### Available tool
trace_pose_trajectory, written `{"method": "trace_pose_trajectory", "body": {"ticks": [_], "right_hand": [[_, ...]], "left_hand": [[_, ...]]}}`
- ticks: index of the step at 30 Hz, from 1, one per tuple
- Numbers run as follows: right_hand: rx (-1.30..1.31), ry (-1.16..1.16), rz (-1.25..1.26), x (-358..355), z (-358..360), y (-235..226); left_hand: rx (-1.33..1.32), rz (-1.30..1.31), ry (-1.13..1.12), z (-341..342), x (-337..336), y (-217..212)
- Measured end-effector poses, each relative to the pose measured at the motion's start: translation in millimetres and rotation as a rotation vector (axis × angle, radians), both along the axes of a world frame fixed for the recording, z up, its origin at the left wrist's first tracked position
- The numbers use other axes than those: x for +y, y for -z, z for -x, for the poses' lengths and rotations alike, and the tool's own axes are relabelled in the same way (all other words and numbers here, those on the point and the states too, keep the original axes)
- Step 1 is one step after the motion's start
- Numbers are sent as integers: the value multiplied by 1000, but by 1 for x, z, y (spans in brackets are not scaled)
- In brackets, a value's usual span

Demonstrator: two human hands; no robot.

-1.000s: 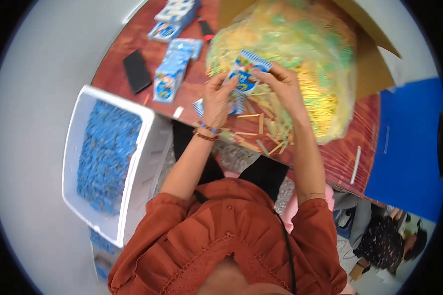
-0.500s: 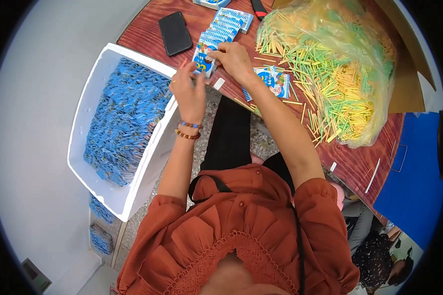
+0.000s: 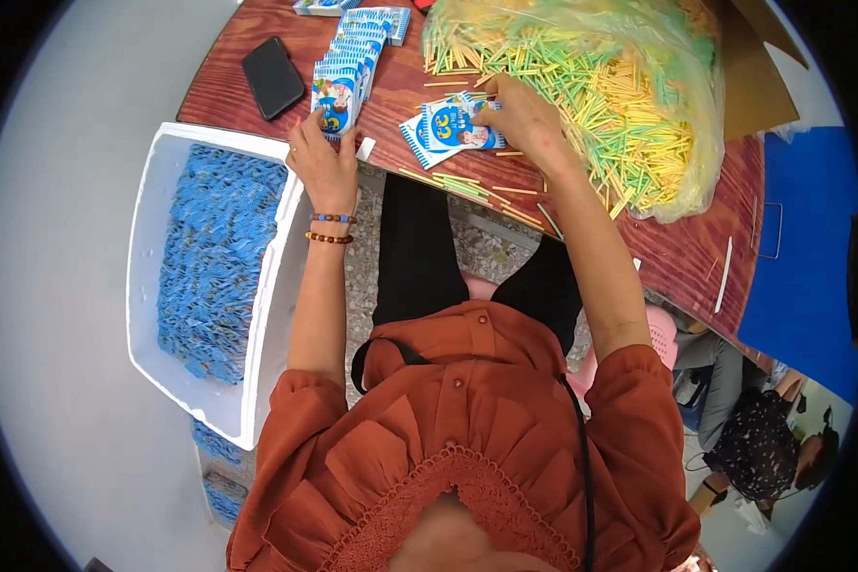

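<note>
Sachets [image 3: 357, 43] seem to be getting lined up: left hand [image 3: 324, 173] touches the row's near end, fingers curled; right hand [image 3: 532, 124] has its thumb on an overlapping pair [image 3: 451, 124] by the front edge of the tabletop [image 3: 686, 257]. I cannot tell if either pinches. Lifting one calls for separating the pair.

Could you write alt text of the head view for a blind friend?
A person's right hand touches blue-and-white packets on a wood-grain table; the left hand is at the near end of a packet row. Yellow and green sticks spill from a plastic bag.
</note>
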State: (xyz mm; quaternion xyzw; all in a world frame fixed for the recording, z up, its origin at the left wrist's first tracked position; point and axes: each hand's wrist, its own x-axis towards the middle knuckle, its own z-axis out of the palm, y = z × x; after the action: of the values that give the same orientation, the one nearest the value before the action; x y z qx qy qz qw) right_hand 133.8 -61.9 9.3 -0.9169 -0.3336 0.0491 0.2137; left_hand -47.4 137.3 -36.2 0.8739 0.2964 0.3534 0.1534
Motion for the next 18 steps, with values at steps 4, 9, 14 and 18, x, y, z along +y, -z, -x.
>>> {"method": "trace_pose_trajectory", "body": {"ticks": [4,9,14,18], "right_hand": [[241,75,-162,-4,-5,5],[540,-108,-488,-22,-5,-9],[689,-276,-688,-48,9,-32],[844,-199,-850,-65,36,-32]], "left_hand": [[-64,21,51,5,0,-1],[-356,355,255,-4,-46,-35],[-390,1141,616,-37,-92,-54],[-534,1366,638,-38,-110,-55]]}}
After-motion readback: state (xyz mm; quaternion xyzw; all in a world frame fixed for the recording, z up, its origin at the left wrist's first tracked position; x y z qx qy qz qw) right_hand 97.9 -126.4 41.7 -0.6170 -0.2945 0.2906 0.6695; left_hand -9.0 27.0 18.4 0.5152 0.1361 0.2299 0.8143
